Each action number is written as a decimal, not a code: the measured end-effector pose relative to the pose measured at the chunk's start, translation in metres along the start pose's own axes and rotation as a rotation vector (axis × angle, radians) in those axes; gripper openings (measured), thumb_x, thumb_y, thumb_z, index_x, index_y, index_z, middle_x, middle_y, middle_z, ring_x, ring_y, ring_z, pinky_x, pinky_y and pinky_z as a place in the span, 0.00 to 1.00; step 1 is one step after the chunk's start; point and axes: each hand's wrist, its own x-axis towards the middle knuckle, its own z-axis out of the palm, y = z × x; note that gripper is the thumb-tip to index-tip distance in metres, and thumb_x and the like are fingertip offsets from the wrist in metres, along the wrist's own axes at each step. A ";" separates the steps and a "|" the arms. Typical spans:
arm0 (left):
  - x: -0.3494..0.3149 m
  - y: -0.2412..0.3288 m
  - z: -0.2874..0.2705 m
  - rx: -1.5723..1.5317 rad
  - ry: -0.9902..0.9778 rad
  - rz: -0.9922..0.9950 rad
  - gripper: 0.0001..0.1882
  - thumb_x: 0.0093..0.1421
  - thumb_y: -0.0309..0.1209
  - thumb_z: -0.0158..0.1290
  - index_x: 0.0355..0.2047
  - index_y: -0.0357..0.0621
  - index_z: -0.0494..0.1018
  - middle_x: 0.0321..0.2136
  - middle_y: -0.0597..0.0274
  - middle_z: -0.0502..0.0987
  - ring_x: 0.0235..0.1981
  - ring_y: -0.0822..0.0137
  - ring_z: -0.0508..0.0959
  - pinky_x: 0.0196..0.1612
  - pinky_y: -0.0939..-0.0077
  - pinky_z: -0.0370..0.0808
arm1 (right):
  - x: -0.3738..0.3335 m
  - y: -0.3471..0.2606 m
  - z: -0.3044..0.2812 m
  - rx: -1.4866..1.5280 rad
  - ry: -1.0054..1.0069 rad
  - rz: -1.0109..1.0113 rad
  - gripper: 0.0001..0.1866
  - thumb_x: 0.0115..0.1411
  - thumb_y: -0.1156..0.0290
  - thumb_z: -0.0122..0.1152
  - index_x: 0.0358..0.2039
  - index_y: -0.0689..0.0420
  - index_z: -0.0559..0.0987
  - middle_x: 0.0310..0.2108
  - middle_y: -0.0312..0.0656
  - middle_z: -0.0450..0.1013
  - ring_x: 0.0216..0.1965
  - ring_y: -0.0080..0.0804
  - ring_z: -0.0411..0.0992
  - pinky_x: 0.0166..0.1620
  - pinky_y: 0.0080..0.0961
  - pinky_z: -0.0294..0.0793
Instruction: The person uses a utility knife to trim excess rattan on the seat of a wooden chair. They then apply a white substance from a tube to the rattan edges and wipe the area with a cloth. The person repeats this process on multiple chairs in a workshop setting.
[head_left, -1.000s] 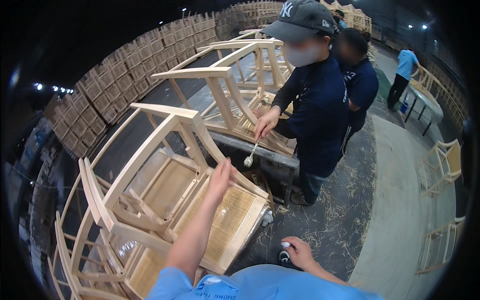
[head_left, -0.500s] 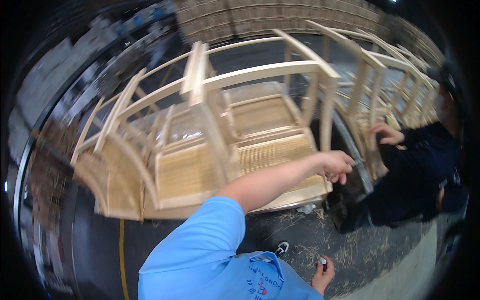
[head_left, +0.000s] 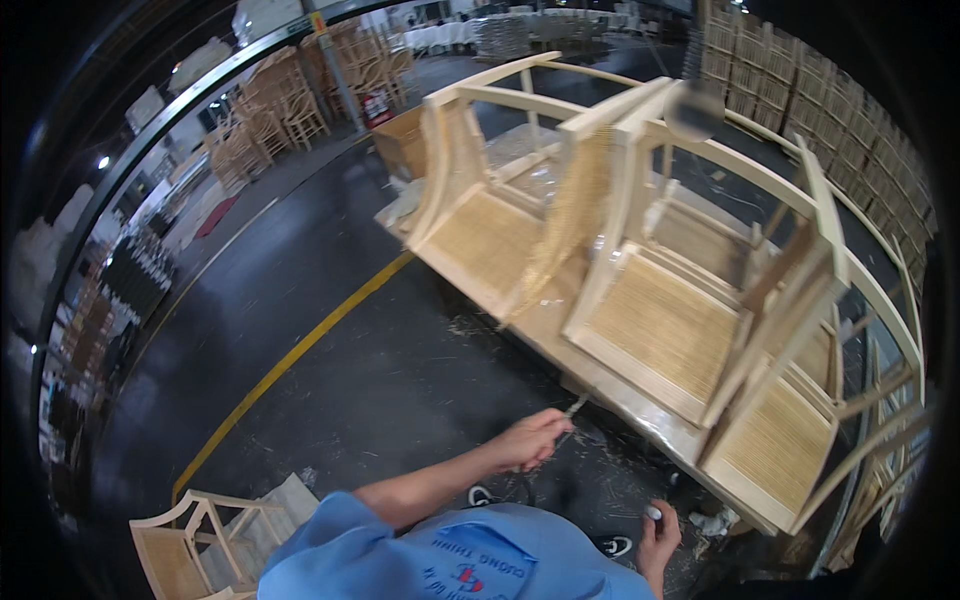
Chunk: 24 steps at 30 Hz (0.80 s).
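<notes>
My left hand (head_left: 535, 440) is closed around a thin, pale stick-like tool (head_left: 577, 404), its tip pointing at the near edge of the workbench (head_left: 650, 428). Its exact kind is too blurred to tell. Lower right, my right hand (head_left: 658, 540) curls its fingers round a small object with a rounded white end (head_left: 654, 513); the rest is hidden in the palm. Pale wooden chair frames with woven panels stand in a row on the bench: a left one (head_left: 480, 240), a middle one (head_left: 665, 320) and a right one (head_left: 775, 445). Neither hand touches them.
Another wooden chair (head_left: 170, 555) stands on the floor at lower left. A yellow line (head_left: 290, 360) curves across the dark floor. A cardboard box (head_left: 402, 143) sits past the bench's far left end. Stacked chairs (head_left: 265, 125) and tall wooden stacks (head_left: 820, 110) line the back.
My view has swung left. My left hand has come back from over the chairs to in front of the bench. The co-worker at the right has mostly left the view. My right hand still holds its object.
</notes>
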 end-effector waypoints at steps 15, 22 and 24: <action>-0.019 0.014 -0.361 0.095 0.698 0.071 0.15 0.77 0.39 0.43 0.44 0.45 0.76 0.21 0.71 0.69 0.16 0.82 0.66 0.19 0.83 0.62 | 0.146 -0.164 0.379 0.404 -0.616 0.010 0.12 0.65 0.81 0.61 0.49 0.64 0.75 0.38 0.41 0.80 0.38 0.23 0.77 0.43 0.22 0.78; 0.098 0.031 -0.515 0.579 0.786 0.013 0.15 0.72 0.40 0.47 0.42 0.42 0.77 0.37 0.51 0.83 0.43 0.50 0.83 0.46 0.57 0.77 | 0.227 -0.171 0.500 0.433 -0.588 0.184 0.15 0.69 0.81 0.57 0.55 0.64 0.76 0.42 0.40 0.75 0.41 0.29 0.78 0.47 0.25 0.79; 0.121 0.040 -0.539 0.623 0.744 -0.077 0.16 0.72 0.41 0.46 0.43 0.43 0.77 0.42 0.49 0.83 0.47 0.45 0.81 0.47 0.54 0.76 | 0.252 -0.184 0.527 0.506 -0.549 0.173 0.15 0.68 0.83 0.57 0.54 0.64 0.78 0.42 0.40 0.75 0.42 0.28 0.79 0.48 0.23 0.79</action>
